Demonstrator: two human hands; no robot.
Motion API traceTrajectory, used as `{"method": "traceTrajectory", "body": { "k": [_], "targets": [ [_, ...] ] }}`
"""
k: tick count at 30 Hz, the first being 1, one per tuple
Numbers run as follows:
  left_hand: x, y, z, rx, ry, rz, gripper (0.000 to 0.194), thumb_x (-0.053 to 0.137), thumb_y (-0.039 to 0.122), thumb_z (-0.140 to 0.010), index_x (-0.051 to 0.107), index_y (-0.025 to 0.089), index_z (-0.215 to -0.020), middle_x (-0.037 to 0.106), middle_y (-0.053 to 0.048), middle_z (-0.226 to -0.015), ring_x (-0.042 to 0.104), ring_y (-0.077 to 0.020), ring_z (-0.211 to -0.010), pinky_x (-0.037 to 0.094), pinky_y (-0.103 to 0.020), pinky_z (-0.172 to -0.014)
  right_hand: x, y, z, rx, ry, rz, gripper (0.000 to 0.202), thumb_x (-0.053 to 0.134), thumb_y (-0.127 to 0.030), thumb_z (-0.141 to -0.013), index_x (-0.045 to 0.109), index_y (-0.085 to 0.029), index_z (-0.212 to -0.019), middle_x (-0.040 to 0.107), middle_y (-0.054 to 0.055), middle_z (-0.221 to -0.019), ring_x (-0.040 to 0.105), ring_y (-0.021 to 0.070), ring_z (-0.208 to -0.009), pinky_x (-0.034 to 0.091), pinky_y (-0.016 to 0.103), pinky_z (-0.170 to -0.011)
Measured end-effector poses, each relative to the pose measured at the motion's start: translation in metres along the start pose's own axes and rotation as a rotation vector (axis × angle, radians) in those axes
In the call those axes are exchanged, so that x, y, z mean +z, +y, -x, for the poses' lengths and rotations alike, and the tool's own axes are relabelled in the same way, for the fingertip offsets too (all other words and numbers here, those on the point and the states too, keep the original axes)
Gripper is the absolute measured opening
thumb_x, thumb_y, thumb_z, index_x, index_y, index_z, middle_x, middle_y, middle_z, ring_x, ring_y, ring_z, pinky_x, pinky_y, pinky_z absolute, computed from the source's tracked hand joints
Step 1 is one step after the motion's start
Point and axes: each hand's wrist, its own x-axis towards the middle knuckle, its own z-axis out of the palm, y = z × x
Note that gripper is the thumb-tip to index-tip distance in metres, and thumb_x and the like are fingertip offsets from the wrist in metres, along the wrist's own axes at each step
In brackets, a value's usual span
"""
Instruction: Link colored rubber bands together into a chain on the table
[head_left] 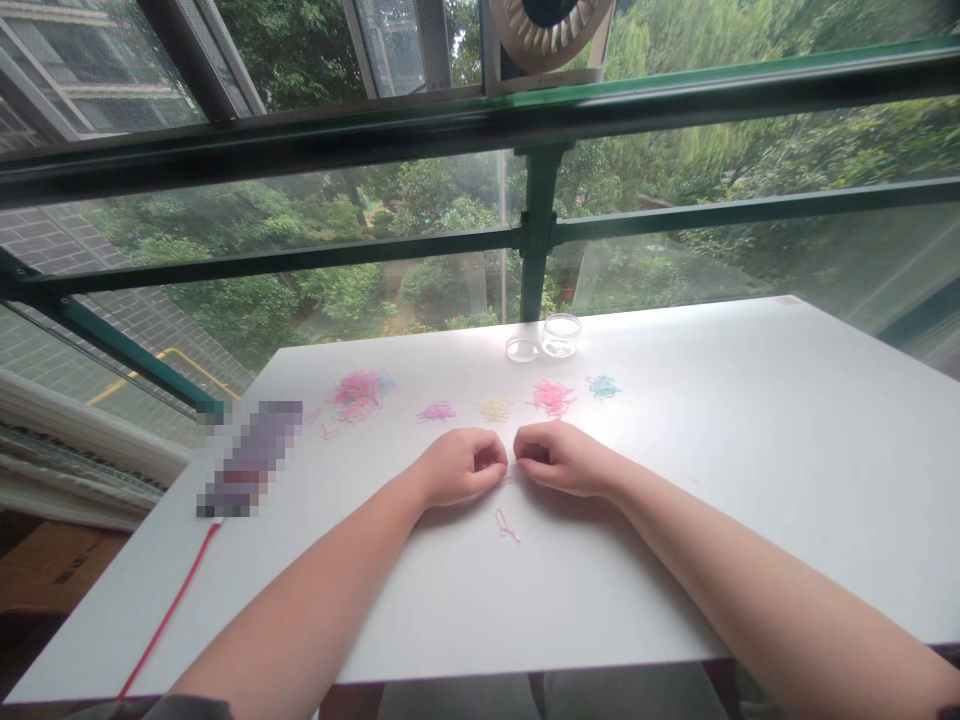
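Observation:
Near the middle of the white table (pixel 600 600), my left hand (pixel 466 465) is pinched closed around something pink and too small to make out. Facing it, a small gap away, my right hand (pixel 559 457) has its fingertips pressed together, and what they hold is hidden. Pink clips (pixel 508 527) lie on the table just below my hands. Beyond my hands are small piles: purple clips (pixel 437 411), yellow clips (pixel 495 410), pink clips (pixel 553 397) and blue clips (pixel 603 386). A larger mixed pile (pixel 360 394) of pink, purple and blue lies to the left.
A clear round container (pixel 562 336) and a clear lid (pixel 522 349) stand at the table's back edge. On the left lies a blurred-out dark object (pixel 251 460) with a red cable (pixel 169 612). A fan (pixel 553 35) is by the window railing.

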Motion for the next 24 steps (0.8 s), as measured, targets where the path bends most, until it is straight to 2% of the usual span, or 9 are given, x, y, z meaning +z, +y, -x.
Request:
{"method": "traceTrajectory", "body": {
  "k": [13, 19, 24],
  "targets": [
    [-0.0002, -0.0013, -0.0007, 0.015, 0.002, -0.015, 0.011, 0.051, 0.023, -0.073, 0.060, 0.017, -0.073, 0.058, 0.000, -0.067, 0.049, -0.0095, -0.059, 0.038, -0.020, -0.056, 0.0000, -0.0004, 0.0001, 0.001, 0.000, 0.002, 0.006, 0.046, -0.013, -0.070, 0.050, -0.017, -0.069, 0.048, -0.003, -0.060, 0.040, 0.0078, -0.055, 0.031, 0.020, -0.053],
    [-0.0048, 0.0019, -0.0002, 0.049, -0.030, -0.019, 0.013, 0.049, 0.024, -0.076, 0.058, 0.016, -0.074, 0.057, -0.001, -0.070, 0.048, -0.0099, -0.062, 0.038, -0.021, -0.059, 0.0007, -0.0007, 0.0004, -0.053, -0.004, 0.018, 0.010, 0.043, -0.010, -0.068, 0.049, -0.017, -0.068, 0.046, -0.003, -0.060, 0.038, 0.0081, -0.055, 0.030, 0.020, -0.053],
    [-0.0062, 0.0011, -0.0011, 0.059, -0.016, 0.002, 0.013, 0.047, 0.024, -0.077, 0.056, 0.015, -0.072, 0.054, -0.001, -0.069, 0.045, -0.0095, -0.062, 0.037, -0.020, -0.058, 0.0017, 0.0036, 0.0005, -0.095, 0.066, -0.004, 0.010, 0.042, -0.009, -0.066, 0.046, -0.018, -0.065, 0.042, -0.003, -0.059, 0.035, 0.0085, -0.055, 0.030, 0.021, -0.053]
  ]
}}
